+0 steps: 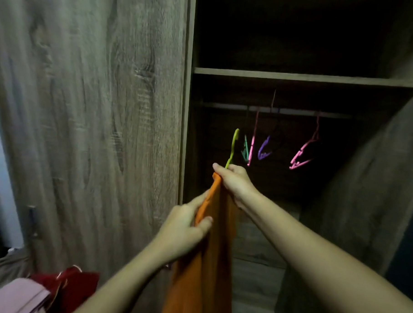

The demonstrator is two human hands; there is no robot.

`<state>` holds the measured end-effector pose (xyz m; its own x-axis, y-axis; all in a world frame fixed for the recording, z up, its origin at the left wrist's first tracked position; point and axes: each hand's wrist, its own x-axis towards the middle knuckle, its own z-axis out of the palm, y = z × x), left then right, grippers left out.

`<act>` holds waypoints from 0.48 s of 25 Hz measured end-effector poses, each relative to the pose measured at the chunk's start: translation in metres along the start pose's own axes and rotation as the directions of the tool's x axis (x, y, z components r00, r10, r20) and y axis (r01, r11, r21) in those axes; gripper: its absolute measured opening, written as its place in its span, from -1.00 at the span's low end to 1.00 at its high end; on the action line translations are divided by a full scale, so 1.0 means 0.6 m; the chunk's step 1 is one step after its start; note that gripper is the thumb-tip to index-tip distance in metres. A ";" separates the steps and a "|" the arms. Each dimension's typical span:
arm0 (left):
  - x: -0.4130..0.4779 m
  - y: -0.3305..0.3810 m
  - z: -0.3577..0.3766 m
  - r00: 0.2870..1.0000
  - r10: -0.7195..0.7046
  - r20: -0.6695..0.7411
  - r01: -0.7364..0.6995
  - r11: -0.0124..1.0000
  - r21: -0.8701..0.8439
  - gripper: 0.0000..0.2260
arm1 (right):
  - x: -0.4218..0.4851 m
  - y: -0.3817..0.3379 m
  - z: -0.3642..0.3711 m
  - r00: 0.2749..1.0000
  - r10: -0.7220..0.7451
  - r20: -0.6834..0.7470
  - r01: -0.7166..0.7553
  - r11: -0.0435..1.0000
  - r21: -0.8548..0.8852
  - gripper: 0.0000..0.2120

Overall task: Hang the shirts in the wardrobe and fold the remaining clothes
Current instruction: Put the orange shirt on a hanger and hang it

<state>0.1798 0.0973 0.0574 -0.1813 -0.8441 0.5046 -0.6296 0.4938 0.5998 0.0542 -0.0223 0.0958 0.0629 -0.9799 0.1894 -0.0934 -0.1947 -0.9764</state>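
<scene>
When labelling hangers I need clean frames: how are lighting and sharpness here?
Head view: dim overall; the wardrobe interior above the wooden shelf is near black. Head view: the pink plastic hanger and the yellow-green plastic hanger in the right hand are motion-smeared; the wood-grain door and orange cloth shirt are lit best.

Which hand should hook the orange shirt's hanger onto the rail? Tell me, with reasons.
Probably the right. The right hand grips the yellow-green hanger at its neck, hook pointing up toward the rail. The left hand only pinches the orange shirt lower down, farther from the rail.
</scene>
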 end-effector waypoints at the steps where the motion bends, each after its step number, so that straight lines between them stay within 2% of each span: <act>1: -0.001 0.001 0.011 0.999 0.039 0.010 -0.039 0.999 -0.030 -0.47 | 0.002 -0.004 0.004 0.999 -0.034 -0.001 0.034 0.999 -0.022 -0.77; 3: 0.005 -0.004 0.027 0.991 0.086 0.101 -0.075 0.992 -0.101 -0.40 | 0.011 -0.008 0.001 0.997 -0.073 -0.009 0.072 0.994 -0.078 -0.83; 4: 0.013 -0.012 0.031 0.986 0.100 0.130 -0.086 0.990 -0.109 -0.32 | 0.019 -0.009 -0.004 0.997 -0.076 -0.010 0.075 0.991 -0.110 -0.79; 5: 0.027 -0.026 0.032 0.990 0.104 0.097 -0.095 0.991 -0.095 -0.28 | 0.030 -0.010 -0.010 0.996 -0.089 -0.001 0.088 0.986 -0.144 -0.74; 7: 0.069 -0.064 0.030 0.988 0.110 -0.108 -0.108 0.994 0.023 -0.31 | 0.054 -0.017 -0.020 0.989 -0.150 0.001 0.147 0.966 -0.212 -0.75; 9: 0.122 -0.105 0.025 0.939 0.182 -0.293 -0.095 0.953 0.287 -0.37 | 0.090 -0.022 -0.024 0.981 -0.191 0.028 0.192 0.950 -0.245 -0.79; 10: 0.153 -0.128 0.022 0.912 0.224 -0.342 -0.069 0.909 0.412 -0.40 | 0.110 -0.024 -0.025 0.983 -0.179 0.043 0.184 0.952 -0.243 -0.78; 12: 0.212 -0.169 0.012 0.882 0.232 -0.410 0.032 0.838 0.544 -0.44 | 0.157 -0.028 -0.024 0.989 -0.142 0.030 0.145 0.950 -0.276 -0.69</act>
<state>0.2151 -0.0614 0.0564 0.0033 -0.5442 0.8389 -0.9448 0.2732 0.1810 0.0476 -0.1117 0.1313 0.1056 -0.9405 0.3230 -0.3541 -0.3391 -0.8716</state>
